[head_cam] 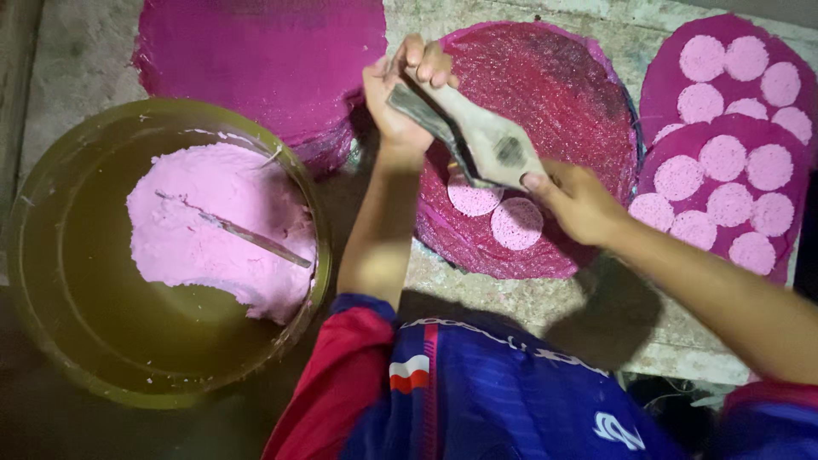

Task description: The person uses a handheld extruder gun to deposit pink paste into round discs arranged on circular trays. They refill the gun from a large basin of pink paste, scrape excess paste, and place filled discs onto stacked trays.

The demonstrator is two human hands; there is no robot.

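With the left hand point(400, 94) clenched on the flat metal strip point(434, 119) and the right hand point(575, 200) gripping the paste-caked scoop point(494, 145), scrape steadily so paste lands below the fingers, beside the two pink discs point(494, 213) on the magenta tray point(545, 85).

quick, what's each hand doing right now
Left hand: closed on the upper end of the flat paddle-like tool.
Right hand: closed on its lower end.
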